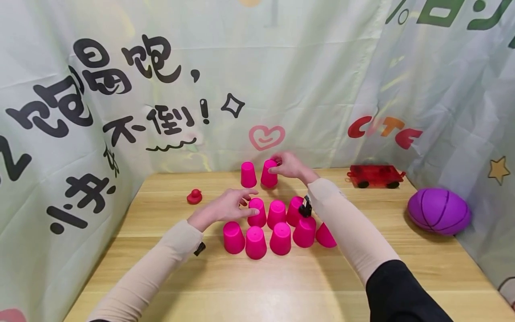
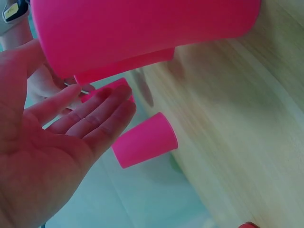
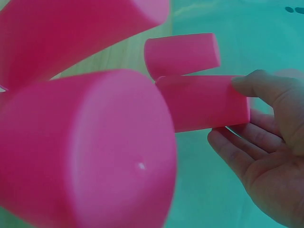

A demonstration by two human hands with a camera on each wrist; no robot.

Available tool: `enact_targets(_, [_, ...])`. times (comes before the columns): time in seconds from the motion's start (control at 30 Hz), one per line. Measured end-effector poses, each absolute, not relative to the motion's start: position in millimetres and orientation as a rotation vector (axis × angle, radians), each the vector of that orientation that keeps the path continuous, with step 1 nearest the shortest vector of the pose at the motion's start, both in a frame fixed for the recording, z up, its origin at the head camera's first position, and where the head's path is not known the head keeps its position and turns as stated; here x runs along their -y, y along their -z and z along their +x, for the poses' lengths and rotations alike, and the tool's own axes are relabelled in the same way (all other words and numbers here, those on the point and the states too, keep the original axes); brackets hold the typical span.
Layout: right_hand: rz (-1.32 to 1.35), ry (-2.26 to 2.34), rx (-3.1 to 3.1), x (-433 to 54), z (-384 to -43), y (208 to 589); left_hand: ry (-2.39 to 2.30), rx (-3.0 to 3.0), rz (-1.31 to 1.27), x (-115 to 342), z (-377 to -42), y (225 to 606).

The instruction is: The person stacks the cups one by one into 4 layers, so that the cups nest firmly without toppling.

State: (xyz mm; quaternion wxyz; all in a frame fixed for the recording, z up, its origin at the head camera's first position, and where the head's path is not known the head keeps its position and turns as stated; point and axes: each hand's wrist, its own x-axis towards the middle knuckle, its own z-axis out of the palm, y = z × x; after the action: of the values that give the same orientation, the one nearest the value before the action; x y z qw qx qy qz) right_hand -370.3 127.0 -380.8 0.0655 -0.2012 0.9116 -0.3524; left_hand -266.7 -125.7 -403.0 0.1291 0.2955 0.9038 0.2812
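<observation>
Upside-down pink cups stand in rows on the table. My right hand [image 1: 290, 164] holds the right-hand cup [image 1: 269, 174] of the back pair near its top, thumb on the near side and fingers behind; the right wrist view shows this cup [image 3: 204, 104] too. The other back cup [image 1: 248, 175] stands just left of it. My left hand [image 1: 231, 205] reaches to the leftmost cup [image 1: 257, 213] of the middle row, its fingers extended and thumb in front. In the left wrist view the left hand's fingers [image 2: 102, 114] look loosely straight, not wrapped round a cup.
Several more pink cups [image 1: 280, 239] form the front row, some partly behind the right sleeve [image 1: 350, 223]. A red rubber duck [image 1: 195, 197] sits to the left. At the right are a red toy cart [image 1: 376, 176] and a purple ball [image 1: 439, 211]. A printed curtain [image 1: 314, 89] hangs behind the table.
</observation>
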Motion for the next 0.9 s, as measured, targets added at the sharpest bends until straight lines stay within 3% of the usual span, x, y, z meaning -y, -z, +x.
enact_targets(0.9, [-0.573, 0.966, -2.772, -113.5, -383.4, 398.1, -0.745, -2.653, 0.854, 120.4, -265.8, 404.1])
